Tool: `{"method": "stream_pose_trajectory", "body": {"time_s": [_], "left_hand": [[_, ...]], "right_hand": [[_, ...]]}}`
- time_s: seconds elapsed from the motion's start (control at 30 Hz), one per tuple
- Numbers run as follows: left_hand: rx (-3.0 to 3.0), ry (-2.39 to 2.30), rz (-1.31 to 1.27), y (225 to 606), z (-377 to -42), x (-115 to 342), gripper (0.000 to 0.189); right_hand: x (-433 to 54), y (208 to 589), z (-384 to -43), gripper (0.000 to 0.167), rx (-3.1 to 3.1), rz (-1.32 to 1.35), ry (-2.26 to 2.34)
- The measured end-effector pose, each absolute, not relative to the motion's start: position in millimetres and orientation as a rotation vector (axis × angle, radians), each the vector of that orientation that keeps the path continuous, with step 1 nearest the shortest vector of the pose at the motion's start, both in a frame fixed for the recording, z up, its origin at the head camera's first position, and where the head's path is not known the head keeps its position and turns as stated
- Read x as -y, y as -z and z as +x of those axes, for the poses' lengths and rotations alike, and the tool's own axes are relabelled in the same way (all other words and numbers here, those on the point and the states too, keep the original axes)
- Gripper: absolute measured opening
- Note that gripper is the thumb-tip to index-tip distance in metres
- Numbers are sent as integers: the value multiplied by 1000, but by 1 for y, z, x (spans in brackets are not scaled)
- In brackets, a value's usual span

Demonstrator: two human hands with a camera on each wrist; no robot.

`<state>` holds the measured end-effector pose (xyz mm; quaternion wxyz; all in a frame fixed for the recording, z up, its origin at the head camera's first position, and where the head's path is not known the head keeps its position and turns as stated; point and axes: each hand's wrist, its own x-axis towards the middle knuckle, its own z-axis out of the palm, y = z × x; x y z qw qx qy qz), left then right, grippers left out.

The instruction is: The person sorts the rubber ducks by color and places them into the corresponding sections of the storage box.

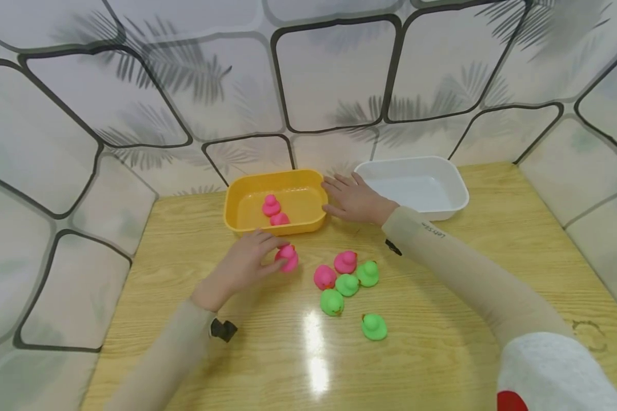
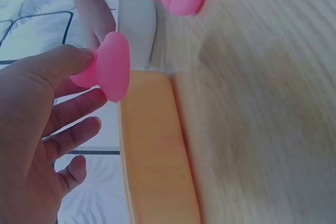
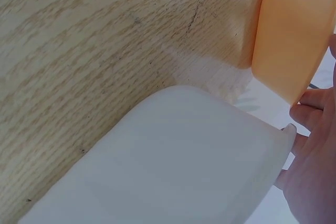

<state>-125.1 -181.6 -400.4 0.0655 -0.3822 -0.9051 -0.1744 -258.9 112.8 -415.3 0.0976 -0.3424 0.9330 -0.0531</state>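
Between thumb and fingers, my left hand point(image 1: 243, 264) pinches a pink toy duck point(image 1: 288, 260), held just in front of the yellow tub point(image 1: 305, 210). The left wrist view shows the same duck point(image 2: 114, 66) off the table, with the other fingers loosely spread. Two pink ducks point(image 1: 271, 205) lie inside the yellow tub. My right hand point(image 1: 353, 200) has its fingers extended over the gap between that tub and the white tub point(image 1: 421, 191). In the right wrist view, its fingertips point(image 3: 307, 115) touch the yellow tub's rim.
Right of the left hand, two pink ducks point(image 1: 345, 262) and several green ducks point(image 1: 347, 285) sit in a loose cluster on the wooden table point(image 1: 267, 354). One green duck point(image 1: 374, 327) stands apart, nearer the front. A patterned wall point(image 1: 334, 74) rises behind the tubs.
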Motion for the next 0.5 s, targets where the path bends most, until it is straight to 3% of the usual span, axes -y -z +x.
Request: {"method": "stream_pose_trajectory", "body": {"time_s": [0.5], "left_hand": [[2654, 511, -1181, 373, -160, 184, 31]], "right_hand": [[-113, 416, -259, 73, -2763, -1015, 157]]}}
